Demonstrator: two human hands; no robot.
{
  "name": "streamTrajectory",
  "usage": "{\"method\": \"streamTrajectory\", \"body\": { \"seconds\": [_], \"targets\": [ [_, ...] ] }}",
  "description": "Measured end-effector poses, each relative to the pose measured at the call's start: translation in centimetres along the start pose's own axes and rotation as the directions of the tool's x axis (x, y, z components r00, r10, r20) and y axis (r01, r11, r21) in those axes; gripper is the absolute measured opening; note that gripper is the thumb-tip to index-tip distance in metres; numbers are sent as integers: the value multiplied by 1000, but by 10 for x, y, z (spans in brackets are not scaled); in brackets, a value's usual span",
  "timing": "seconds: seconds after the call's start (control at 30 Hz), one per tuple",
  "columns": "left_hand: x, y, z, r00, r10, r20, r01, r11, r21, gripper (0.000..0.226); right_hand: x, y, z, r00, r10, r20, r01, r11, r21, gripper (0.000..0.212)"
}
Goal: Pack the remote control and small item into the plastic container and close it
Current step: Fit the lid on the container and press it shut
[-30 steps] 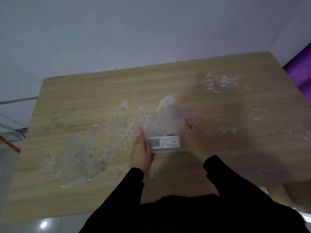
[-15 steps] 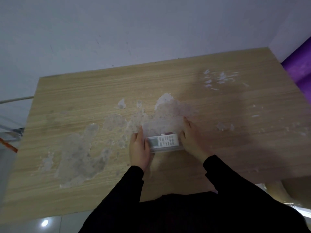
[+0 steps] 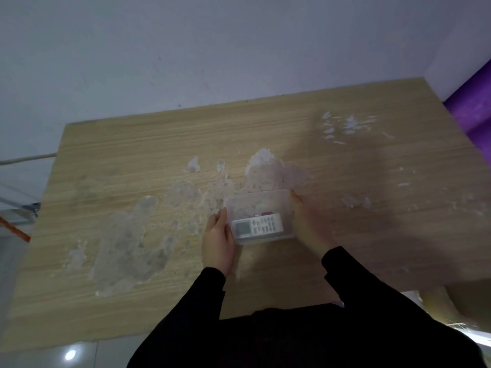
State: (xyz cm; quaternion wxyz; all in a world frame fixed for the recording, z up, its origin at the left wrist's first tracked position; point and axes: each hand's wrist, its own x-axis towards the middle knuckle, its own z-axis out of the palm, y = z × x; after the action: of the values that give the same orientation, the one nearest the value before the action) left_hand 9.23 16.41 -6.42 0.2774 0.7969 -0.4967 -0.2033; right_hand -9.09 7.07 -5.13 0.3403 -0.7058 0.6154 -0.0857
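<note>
The box point(image 3: 259, 215) sits between the two hands, a bit farther out on the table point(image 3: 132, 144) than a moment ago. The left hand point(image 3: 216, 239) and right hand point(image 3: 308, 224) press flat on its sides. The remote point(image 3: 257, 226) lies inside, so the packing looks nearly done. I cannot tell if the lid is on.

The plastic container point(image 3: 259, 216) sits on the table point(image 3: 132, 160). My left hand point(image 3: 216, 239) touches its left end, my right hand point(image 3: 308, 224) its right; the remote control point(image 3: 257, 226) lies inside, along its near wall.
</note>
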Motion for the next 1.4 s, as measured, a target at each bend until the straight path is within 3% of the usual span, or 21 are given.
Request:
{"method": "streamTrajectory", "body": {
  "seconds": [0.23, 0.4, 0.47, 0.7, 0.9, 1.03, 1.2, 1.4],
  "targets": [
    [-6, -6, 2, 1000, 19, 23, -19, 1000, 11, 46, -8, -7, -2, 1000, 24, 19, -22, 993, -113, 47],
    [-9, -6, 2, 999, 43, 26, -44, 997, 57, 46, 1, -10, 10, 987, -156, -44, 144, 969, -203, 61],
    [-9, -7, 2, 999, 34, 32, -36, 997, 63, 50, 6, -15, 13, 981, -192, -4, 186, 957, -223, 71],
    [12, 9, -4, 992, 120, -43, -114, 988, 105, 43, 13, -7, 27, 976, -202, 78, 217, 925, -311, 73],
    [34, 8, 16, 944, 274, 183, -312, 923, 225, 56, 14, -5, 28, 969, -238, 64, 246, 918, -311, 71],
    [38, -1, 20, 942, 278, 187, -310, 934, 177, 54, 16, -4, 30, 967, -249, 50, 248, 879, -407, 66],
    [41, 6, 25, 926, 291, 240, -356, 886, 299, 61, 26, -2, 33, 892, -422, 160, 449, 794, -410, 68],
    [41, 5, 25, 897, 359, 258, -418, 879, 231, 68, 27, 1, 35, 883, -450, 134, 463, 789, -404, 60]
  ]
}}
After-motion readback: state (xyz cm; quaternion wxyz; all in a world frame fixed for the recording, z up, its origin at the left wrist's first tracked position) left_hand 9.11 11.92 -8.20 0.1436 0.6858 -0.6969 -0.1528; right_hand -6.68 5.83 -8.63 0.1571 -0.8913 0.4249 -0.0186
